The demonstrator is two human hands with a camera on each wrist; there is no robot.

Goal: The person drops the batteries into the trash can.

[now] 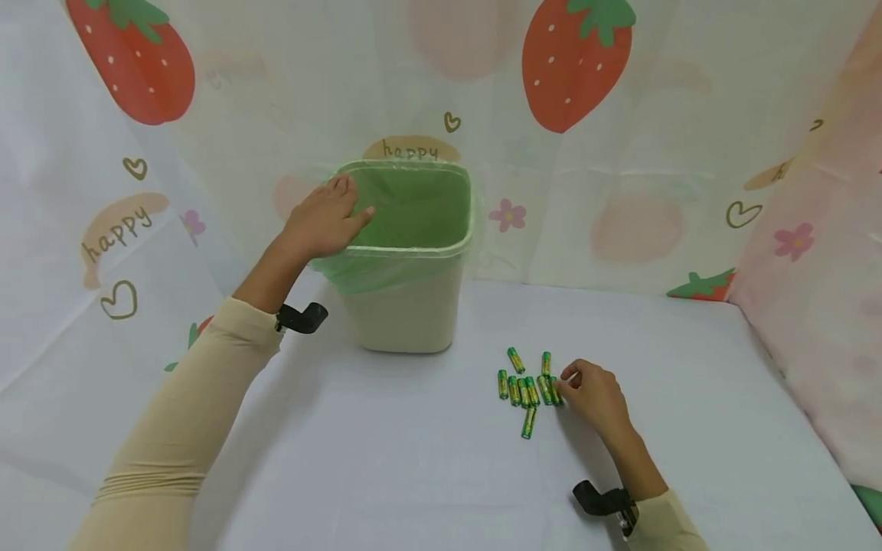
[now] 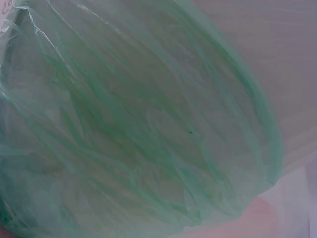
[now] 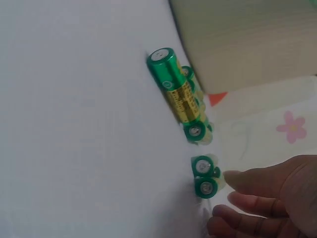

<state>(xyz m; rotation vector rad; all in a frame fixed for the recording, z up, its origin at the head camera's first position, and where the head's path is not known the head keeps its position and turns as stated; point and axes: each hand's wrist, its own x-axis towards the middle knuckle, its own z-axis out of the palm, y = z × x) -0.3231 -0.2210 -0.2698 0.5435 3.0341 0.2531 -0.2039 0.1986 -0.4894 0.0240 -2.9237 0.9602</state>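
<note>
A pale trash bin point(image 1: 406, 306) lined with a green plastic bag point(image 1: 372, 272) stands at the back. My left hand point(image 1: 322, 218) rests on its left rim, thumb over the opening. The left wrist view is filled by the bag's outside folds point(image 2: 133, 124); the hand hardly shows there. Several green-and-yellow batteries point(image 1: 524, 390) lie in a loose group on the table. At the group's right end is my right hand point(image 1: 596, 394), fingers bent and thumb by the rightmost battery point(image 3: 206, 188). A gap shows between thumb and fingers, with nothing visibly held.
White cloth covers the table point(image 1: 386, 444). Behind and at the sides hangs a curtain point(image 1: 586, 176) printed with strawberries, hearts and flowers. The bin stands close to the back curtain, left of the batteries. Each wrist carries a black camera point(image 1: 303, 317).
</note>
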